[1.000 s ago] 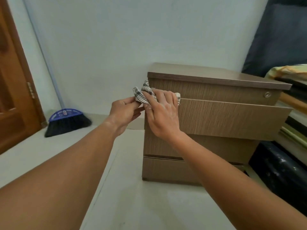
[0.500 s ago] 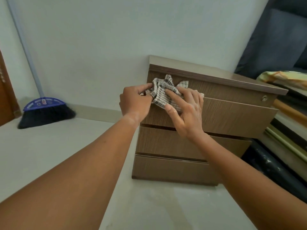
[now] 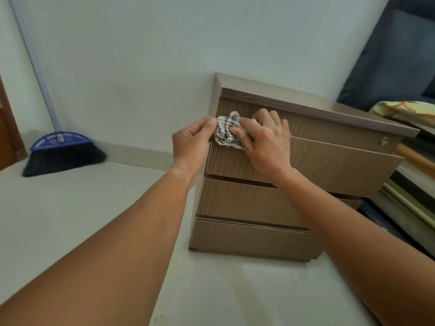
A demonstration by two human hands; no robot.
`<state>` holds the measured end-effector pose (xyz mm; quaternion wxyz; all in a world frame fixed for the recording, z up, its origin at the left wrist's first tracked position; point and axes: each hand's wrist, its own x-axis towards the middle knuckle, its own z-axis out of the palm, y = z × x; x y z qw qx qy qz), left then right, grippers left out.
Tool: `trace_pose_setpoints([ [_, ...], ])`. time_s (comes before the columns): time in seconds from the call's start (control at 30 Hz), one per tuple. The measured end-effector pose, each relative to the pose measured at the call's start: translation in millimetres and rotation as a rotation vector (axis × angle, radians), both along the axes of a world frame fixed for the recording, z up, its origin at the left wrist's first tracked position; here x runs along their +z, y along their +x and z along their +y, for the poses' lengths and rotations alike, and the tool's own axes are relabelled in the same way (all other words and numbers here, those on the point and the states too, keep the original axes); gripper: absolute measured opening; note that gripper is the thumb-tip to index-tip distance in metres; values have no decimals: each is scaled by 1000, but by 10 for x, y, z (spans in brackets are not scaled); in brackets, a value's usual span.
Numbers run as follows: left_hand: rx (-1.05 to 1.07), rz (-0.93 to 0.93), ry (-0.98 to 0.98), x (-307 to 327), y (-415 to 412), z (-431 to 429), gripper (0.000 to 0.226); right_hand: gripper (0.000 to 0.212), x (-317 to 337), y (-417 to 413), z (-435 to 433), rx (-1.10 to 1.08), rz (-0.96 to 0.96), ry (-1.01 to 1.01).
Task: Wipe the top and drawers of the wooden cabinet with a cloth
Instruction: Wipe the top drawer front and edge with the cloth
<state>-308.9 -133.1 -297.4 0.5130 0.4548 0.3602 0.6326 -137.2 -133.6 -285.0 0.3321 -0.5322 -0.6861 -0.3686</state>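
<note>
The wooden cabinet (image 3: 317,165) stands against the pale wall, with three drawer fronts below its top. The uppermost large drawer juts out a little. A bunched grey-and-white checked cloth (image 3: 227,132) lies against the upper left corner of the cabinet front. My right hand (image 3: 266,142) presses on the cloth from the right, thumb across it. My left hand (image 3: 191,144) pinches the cloth's left edge with its fingertips.
A blue broom with black bristles (image 3: 62,152) leans in the left corner. A wooden door edge (image 3: 7,137) shows at far left. Dark fabric (image 3: 395,55) and a bed frame with bedding (image 3: 409,165) crowd the cabinet's right side. Pale floor (image 3: 94,208) spreads in front.
The cloth has been gathered from spread to a tighter bunch and sits slightly lower on the front. The view shifted so the cabinet appears more to the right.
</note>
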Motion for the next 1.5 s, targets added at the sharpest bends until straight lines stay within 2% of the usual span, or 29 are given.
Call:
trace_pose_setpoints([
  [0.1, 152, 96, 33, -6, 90, 4, 31, 39, -36, 158, -41, 32, 124, 51],
  [0.2, 299, 247, 65, 24, 155, -84, 27, 37, -152, 262, -103, 0, 286, 107],
  [0.3, 325, 349, 114, 51, 138, -122, 26, 39, -86, 351, -83, -86, 727, 240],
  [0.37, 295, 387, 119, 67, 95, -130, 27, 39, -30, 432, -113, -130, 855, 333],
  [0.4, 278, 408, 123, 78, 74, -127, 26, 37, -52, 456, -137, -125, 818, 330],
  [0.47, 269, 446, 130, 103, 36, -119, 24, 31, -178, 408, -187, -35, 628, 260],
  [0.53, 294, 479, 126, 132, 12, -110, 22, 22, -367, 267, -188, 74, 309, 190],
  [0.63, 355, 528, 123, 174, 37, -140, 21, 39, -600, 121, -82, 137, -279, 48],
  [0.67, 379, 551, 128, 185, 57, -161, 25, 44, -631, 104, -48, 144, -412, 19],
  [0.73, 430, 610, 144, 191, 107, -197, 30, 46, -665, 99, -6, 170, -530, 30],
  [0.8, 511, 688, 167, 196, 155, -212, 28, 34, -720, 135, 13, 189, -510, 84],
  [0.93, 747, 900, 202, 142, 298, -285, 35, 36, -1039, 538, -149, 60, -332, 84],
  [1.03, 898, 1060, 352, 64, 483, -318, 34, 36, -1228, 1049, -323, -79, -81, 16],
  [1.1, 828, 1110, 463, 27, 676, -330, 34, 35, -1238, 1311, -425, -109, 106, -53],
  [1.17, 731, 1173, 526, 5, 885, -359, 36, 36, -1192, 1470, -493, -84, 200, -98],
  [1.27, 633, 1262, 572, -39, 1171, -394, 42, 40, -1042, 1631, -553, -77, 378, -73],
  [1.43, 635, 1261, 535, -76, 1432, -390, 47, 51, -621, 1824, -559, -252, 1032, 125],
  [1.5, 643, 1263, 536, -99, 1467, -395, 49, 54, -496, 1803, -543, -271, 1158, 137],
])
